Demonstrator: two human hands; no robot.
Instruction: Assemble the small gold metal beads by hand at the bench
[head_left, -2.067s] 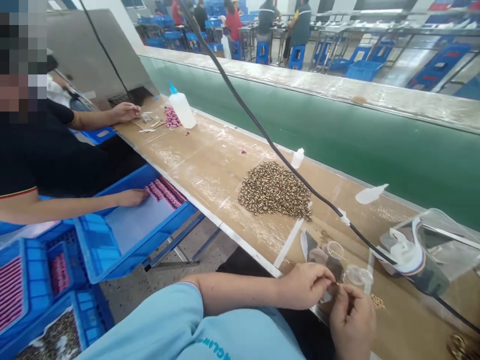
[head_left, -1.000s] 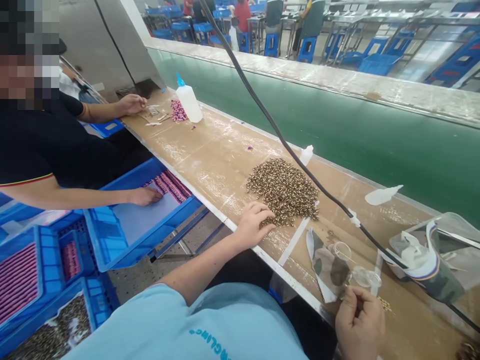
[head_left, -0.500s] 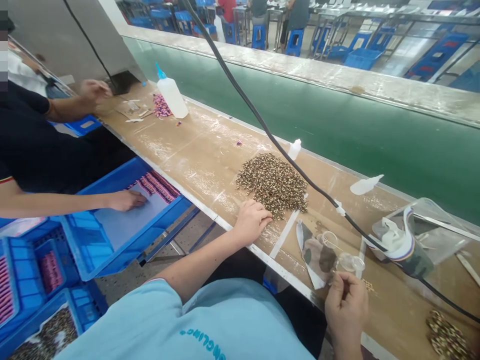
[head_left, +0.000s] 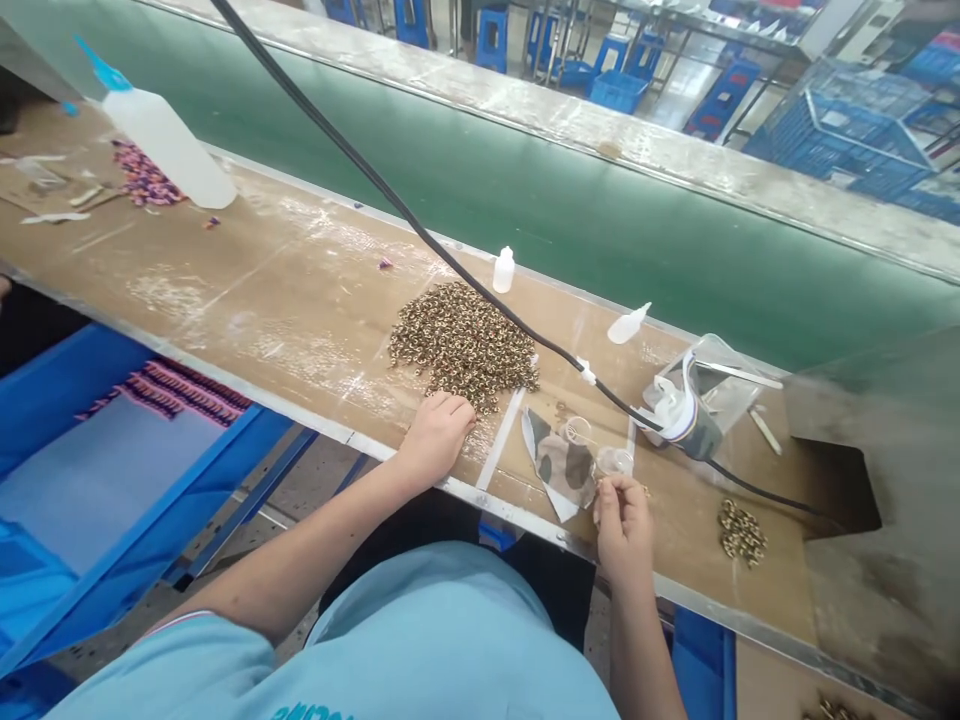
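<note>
A heap of small gold-and-dark pieces [head_left: 465, 340] lies mid-table. At its near edge is my left hand [head_left: 439, 435], fingers curled and pressed together; whatever they hold is too small to make out. My right hand [head_left: 624, 515] is closed in a pinch beside a small clear round dish [head_left: 615, 461], and the thing between its fingertips cannot be made out. Between the hands lies a grey-patterned scrap of film [head_left: 562, 465], with a clear ring [head_left: 577, 431] on its upper part. A smaller pile of similar pieces [head_left: 741, 533] is at the right.
A black cable [head_left: 405, 210] crosses above the table. Small white bottles [head_left: 504, 271] stand and lie at the far edge, near a clear bag [head_left: 720, 380]. A large bottle [head_left: 176, 145] leans at the left. A blue crate [head_left: 172, 510] sits below the table, left.
The view has swung right and closer to the table. The other person has mostly left the picture. My hands remain by the heap and the dish, both still closed.
</note>
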